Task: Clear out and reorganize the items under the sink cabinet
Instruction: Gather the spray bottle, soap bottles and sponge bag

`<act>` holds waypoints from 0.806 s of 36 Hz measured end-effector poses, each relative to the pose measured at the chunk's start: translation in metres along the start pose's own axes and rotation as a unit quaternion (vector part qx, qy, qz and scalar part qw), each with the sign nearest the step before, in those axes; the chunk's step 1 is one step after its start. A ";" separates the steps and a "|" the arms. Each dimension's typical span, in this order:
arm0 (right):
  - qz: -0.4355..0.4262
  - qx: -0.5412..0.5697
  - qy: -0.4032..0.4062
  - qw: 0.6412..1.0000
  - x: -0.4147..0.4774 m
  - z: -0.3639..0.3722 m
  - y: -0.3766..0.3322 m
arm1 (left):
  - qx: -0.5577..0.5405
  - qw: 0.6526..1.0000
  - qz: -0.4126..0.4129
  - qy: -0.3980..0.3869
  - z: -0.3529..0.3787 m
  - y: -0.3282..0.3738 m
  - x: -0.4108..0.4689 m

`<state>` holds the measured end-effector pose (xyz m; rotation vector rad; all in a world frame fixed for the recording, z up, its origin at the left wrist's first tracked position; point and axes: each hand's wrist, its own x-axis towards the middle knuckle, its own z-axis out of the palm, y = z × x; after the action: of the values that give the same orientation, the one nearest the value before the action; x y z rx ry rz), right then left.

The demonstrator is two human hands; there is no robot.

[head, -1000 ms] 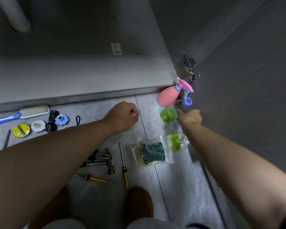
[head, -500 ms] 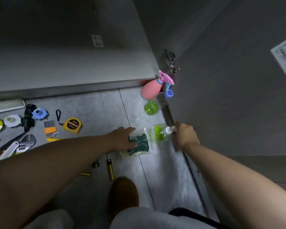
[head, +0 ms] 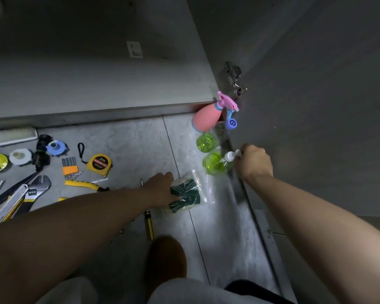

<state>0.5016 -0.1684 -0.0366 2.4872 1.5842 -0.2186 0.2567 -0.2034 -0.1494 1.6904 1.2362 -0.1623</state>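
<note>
Plastic under the left hand: the left hand (head: 160, 187) lies knuckles-up on a clear zip bag of green scouring pads (head: 189, 191). Its fingers curl into the bag and bunch it against the tiled floor (head: 130, 145).
Right hand: the right hand (head: 253, 163) pinches the white spray top of a green bottle (head: 215, 164), fingers closed round it.
Green bottle: just beside the bag's far right corner, close to the open cabinet door (head: 316, 106). I cannot tell whether it stands on the floor or is lifted.
Beyond the hands: a second green bottle (head: 206, 141) comes next. After it a pink spray bottle (head: 206, 119) sits at the corner of the cabinet floor (head: 97, 84), under the door hinge (head: 235, 80).
Left of the hands: a yellow tape measure (head: 99, 163), an orange hex key set (head: 69, 167), yellow-handled pliers (head: 83, 184) and an adjustable wrench (head: 36, 186) lie spread on the tiles.
Far left: tape rolls (head: 20, 156) and a scrubbing brush (head: 13, 134) lie near the cabinet edge.
Nearest the body: a yellow-handled screwdriver (head: 149, 224) lies beside the left forearm, with a brown slipper (head: 167, 257) below it.
</note>
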 end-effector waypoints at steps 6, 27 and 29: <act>0.014 0.002 -0.005 1.000 0.006 -0.002 -0.002 | 0.006 1.000 -0.004 -0.009 0.000 0.001 0.003; 0.164 0.324 -0.493 0.790 -0.110 0.098 -0.009 | -0.084 0.995 -0.052 -0.035 0.006 0.003 0.002; 0.172 0.407 -0.467 0.766 -0.113 0.103 -0.019 | -0.114 0.991 -0.053 -0.040 0.006 0.005 0.001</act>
<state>0.4347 -0.2841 -0.1126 2.3256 0.6063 -2.0498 0.2635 -0.2072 -0.1497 1.4100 1.2366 -0.1446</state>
